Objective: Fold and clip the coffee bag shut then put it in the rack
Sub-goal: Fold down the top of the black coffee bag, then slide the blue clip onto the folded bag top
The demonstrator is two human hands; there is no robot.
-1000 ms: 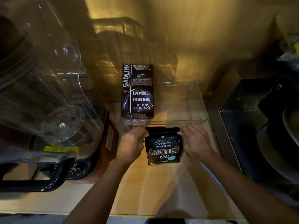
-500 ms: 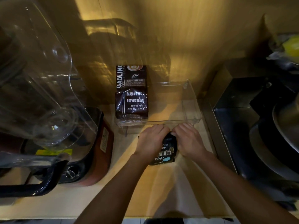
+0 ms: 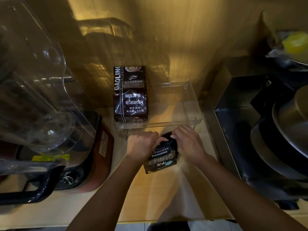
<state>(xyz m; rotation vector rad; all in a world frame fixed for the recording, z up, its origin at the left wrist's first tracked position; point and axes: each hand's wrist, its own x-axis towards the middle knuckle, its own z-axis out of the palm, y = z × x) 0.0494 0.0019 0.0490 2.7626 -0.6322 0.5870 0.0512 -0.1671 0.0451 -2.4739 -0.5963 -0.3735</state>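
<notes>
Both hands, L [image 3: 141, 145] & R [image 3: 189, 144], fingers pinching coffee bag [image 3: 161, 157] top.

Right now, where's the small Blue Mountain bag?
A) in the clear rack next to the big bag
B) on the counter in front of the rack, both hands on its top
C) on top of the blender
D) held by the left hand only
B: the small bag sits on the counter just short of the rack, with the left hand and right hand gripping its top edge.
</notes>
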